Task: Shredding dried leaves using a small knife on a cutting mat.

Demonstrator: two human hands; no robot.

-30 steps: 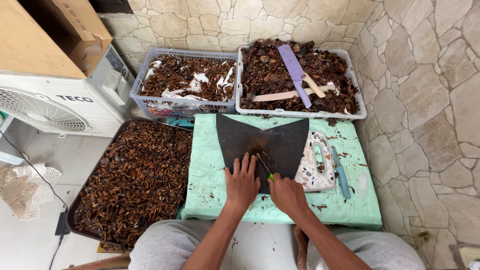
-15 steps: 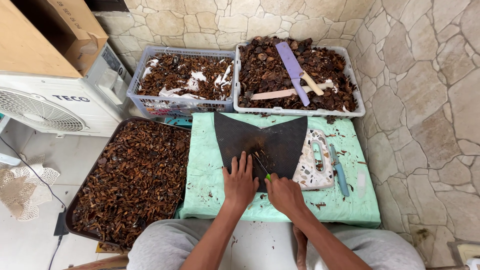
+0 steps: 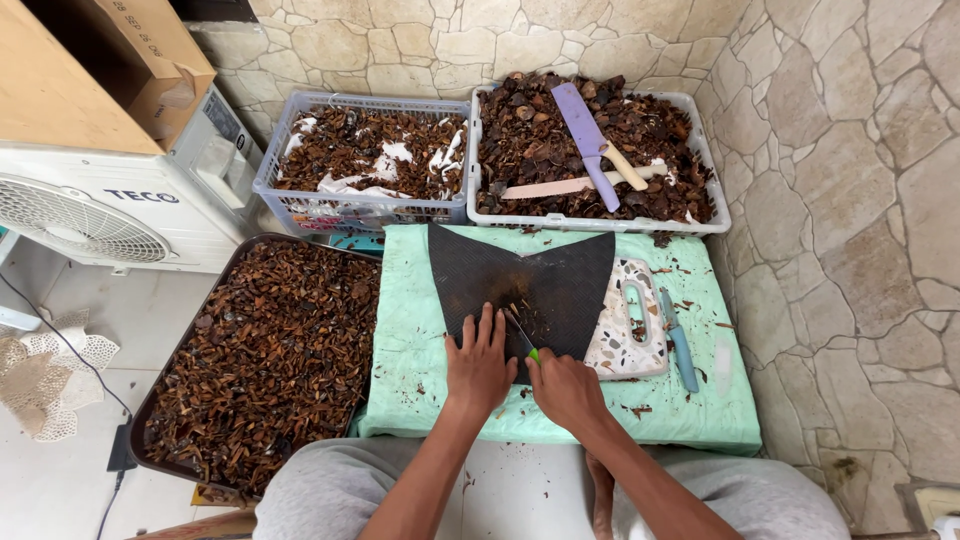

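Seen from my head, looking down: my left hand lies flat and released, fingers spread, pressing on the near edge of a black mat. My right hand is just beside it, clenched around a green-handled knife whose blade points onto the mat, where a few brown bits lie by my fingertips. The mat sits in the middle of a mint green cloth covering a low table. At the mat's right edge a speckled cutting board shows, partly tucked under the mat, with a blue tool beside it near the cloth's right edge. Past the far edge stand two white baskets of brown husks: the left basket and the right basket, which has a purple knife on top. Left of the cloth, a dark tray holds a heap of brown pieces.
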